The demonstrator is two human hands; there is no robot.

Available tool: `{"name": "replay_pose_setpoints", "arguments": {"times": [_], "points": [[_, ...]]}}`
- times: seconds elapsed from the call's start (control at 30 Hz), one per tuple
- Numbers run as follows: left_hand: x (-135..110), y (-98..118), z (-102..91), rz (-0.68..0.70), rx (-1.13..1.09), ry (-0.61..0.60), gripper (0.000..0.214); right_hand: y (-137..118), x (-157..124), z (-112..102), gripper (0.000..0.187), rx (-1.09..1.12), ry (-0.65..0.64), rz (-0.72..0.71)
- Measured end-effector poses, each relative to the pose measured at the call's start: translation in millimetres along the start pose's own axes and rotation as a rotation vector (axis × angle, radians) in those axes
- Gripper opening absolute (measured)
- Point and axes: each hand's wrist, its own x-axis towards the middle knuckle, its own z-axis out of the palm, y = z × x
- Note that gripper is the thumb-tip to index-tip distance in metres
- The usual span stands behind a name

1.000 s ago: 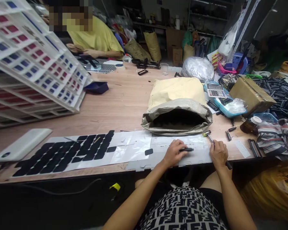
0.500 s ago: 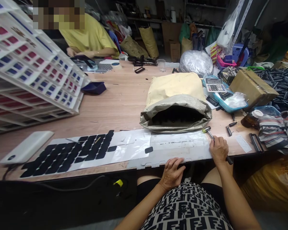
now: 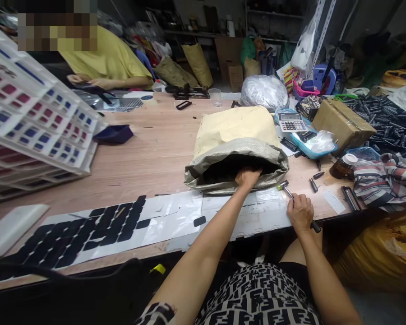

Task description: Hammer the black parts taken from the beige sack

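My left hand (image 3: 247, 177) reaches into the dark mouth of a beige woven sack (image 3: 235, 128) lying on the table. Its fingers are hidden inside, so what they touch does not show. At the table's front edge my right hand (image 3: 301, 211) is closed around the handle of a small hammer (image 3: 288, 191), whose yellow-tipped head points away toward the sack. A clear sheet (image 3: 267, 212) lies under the hammer and along the edge. Left of my forearm, one black rounded piece (image 3: 199, 221) rests on a white sheet (image 3: 169, 214), with rows of similar black pieces (image 3: 98, 225) farther left.
A white plastic rack (image 3: 64, 135) stands at left beside a dark blue tray (image 3: 114, 134). On the right are a calculator (image 3: 292, 123), a blue basket (image 3: 316, 146), a cardboard box (image 3: 345, 124) and a brown jar (image 3: 341, 168). A co-worker in a yellow shirt (image 3: 111, 58) sits across the table.
My left hand has moved from the table's front edge forward into the sack's mouth. My right hand keeps its hold on the hammer. The view has shifted slightly to the right.
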Motion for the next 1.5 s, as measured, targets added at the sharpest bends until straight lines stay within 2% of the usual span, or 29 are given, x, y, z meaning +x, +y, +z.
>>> {"name": "replay_pose_setpoints", "arguments": {"times": [0.1,0.17,0.23,0.3,0.37,0.43,0.5,0.57,0.67,0.77,0.93,1.07,1.17,1.23,1.33,1.5], "points": [[17.3,5.9,7.2,-0.068,0.020,-0.026,0.048,0.0,0.0,0.9,0.022,-0.003,-0.001,0.005],[19.6,2.6,8.8,-0.107,-0.026,-0.039,0.042,0.2,0.3,1.6,0.023,-0.008,-0.001,0.009],[14.4,-5.9,5.2,-0.069,-0.119,-0.024,0.035,0.5,0.8,2.0,0.023,-0.012,0.000,0.010],[1.1,-20.5,-3.1,0.078,-0.205,0.069,0.030,0.4,1.2,1.9,0.023,-0.015,0.002,0.010],[-18.4,-41.2,-12.9,0.312,-0.237,0.193,0.027,0.3,1.5,1.4,0.024,-0.015,0.003,0.008],[-38.8,-65.5,-19.7,0.555,-0.192,0.253,0.024,0.3,1.6,1.1,0.024,-0.011,0.005,0.003],[-54.2,-88.5,-20.0,0.729,-0.092,0.207,0.021,0.6,1.4,1.3,0.024,-0.005,0.007,-0.001],[-61.1,-105.9,-13.2,0.807,0.014,0.122,0.019,0.9,1.2,1.8,0.025,-0.002,0.008,0.000],[-57.5,-119.1,3.1,0.806,0.065,0.064,0.018,1.4,1.2,2.4,0.025,0.004,-0.003,0.005],[-48.5,-122.5,14.5,0.766,-0.018,0.066,0.022,3.0,2.1,2.3,0.026,0.023,-0.024,0.004],[-42.4,-124.5,16.2,0.750,-0.140,0.028,0.015,7.3,4.4,-1.0,0.027,0.121,-0.058,0.011],[-41.1,-124.8,15.3,0.740,-0.142,0.016,0.015,-2.2,3.3,-12.9,0.031,0.409,-0.096,0.051],[-39.4,-124.5,15.1,0.714,-0.144,-0.011,0.015,-20.0,1.3,-27.7,0.032,0.698,-0.180,0.036],[-38.6,-124.2,14.9,0.700,-0.140,-0.033,0.015,-32.0,-0.4,-36.3,0.032,0.801,-0.228,0.014],[-38.3,-123.8,15.1,0.708,-0.133,-0.039,0.016,-42.9,-4.2,-40.5,0.031,0.846,-0.264,-0.033],[-38.9,-122.7,16.2,0.716,-0.116,-0.004,0.016,-42.0,-9.2,-29.1,0.031,0.757,-0.281,-0.066]]}}
